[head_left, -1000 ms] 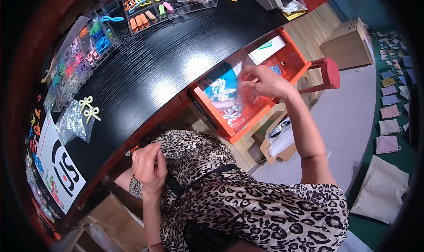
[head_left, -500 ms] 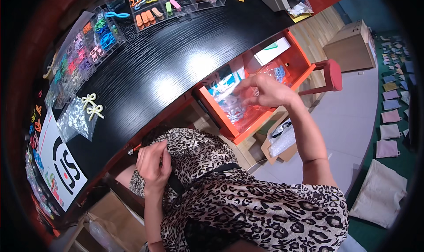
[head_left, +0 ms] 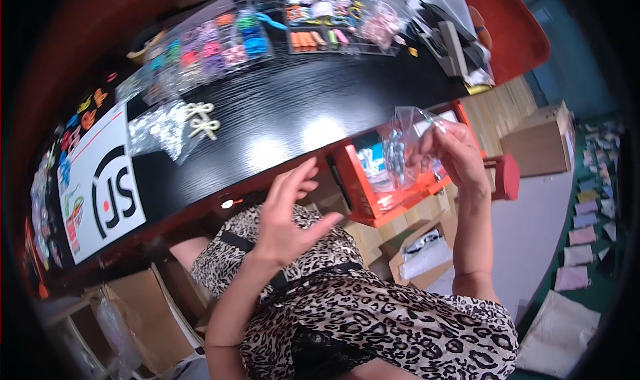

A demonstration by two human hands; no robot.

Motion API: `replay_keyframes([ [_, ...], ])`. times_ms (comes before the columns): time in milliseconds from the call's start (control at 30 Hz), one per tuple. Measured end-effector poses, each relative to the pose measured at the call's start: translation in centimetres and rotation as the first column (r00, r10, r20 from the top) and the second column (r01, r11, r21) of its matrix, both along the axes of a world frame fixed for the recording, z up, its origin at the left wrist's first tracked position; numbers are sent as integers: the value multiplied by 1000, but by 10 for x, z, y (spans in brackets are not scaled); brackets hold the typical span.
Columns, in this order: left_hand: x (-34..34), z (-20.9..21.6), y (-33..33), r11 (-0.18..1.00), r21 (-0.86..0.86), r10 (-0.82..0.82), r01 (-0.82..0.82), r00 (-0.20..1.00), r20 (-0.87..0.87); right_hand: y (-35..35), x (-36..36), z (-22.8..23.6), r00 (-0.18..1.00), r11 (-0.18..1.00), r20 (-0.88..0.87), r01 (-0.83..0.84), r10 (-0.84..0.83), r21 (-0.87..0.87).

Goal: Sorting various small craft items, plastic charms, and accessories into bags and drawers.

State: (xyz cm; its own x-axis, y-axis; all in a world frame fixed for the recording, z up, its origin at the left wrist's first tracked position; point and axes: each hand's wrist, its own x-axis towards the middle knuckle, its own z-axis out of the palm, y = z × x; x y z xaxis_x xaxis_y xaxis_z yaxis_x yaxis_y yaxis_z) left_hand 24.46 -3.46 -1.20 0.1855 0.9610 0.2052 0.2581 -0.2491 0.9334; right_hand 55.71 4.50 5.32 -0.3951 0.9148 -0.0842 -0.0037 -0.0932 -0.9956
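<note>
Bag retrieval, I judge.
My right hand (head_left: 455, 155) pinches a clear bag (head_left: 403, 155) over the drawer (head_left: 355, 181), by the worktop's (head_left: 250, 107) front edge; my left hand (head_left: 288, 221) is empty, fingers spread. Next move needs a firm pinch.

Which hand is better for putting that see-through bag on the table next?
Probably the right hand: its fingers hold the bag. The left hand is open and empty, apart from the bag, so it would need to take it first.

Shiny, crinkled clear plastic bag (head_left: 396, 155) above smooth orange drawer (head_left: 351, 181), glossy, wood-grained black worktop (head_left: 287, 90), matt cardboard box (head_left: 139, 307)
</note>
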Motion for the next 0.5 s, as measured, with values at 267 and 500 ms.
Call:
replay_keyframes([
  [267, 15, 18, -3, 988, -7, 153, -154, 975, 159, -4, -98, 28, 954, 951, 42, -300, 298, 68],
  [500, -24, 18, -12, 903, 131, 408, -408, 913, 31, 19, -136, 20, 977, 972, 74, -191, 202, -139],
])
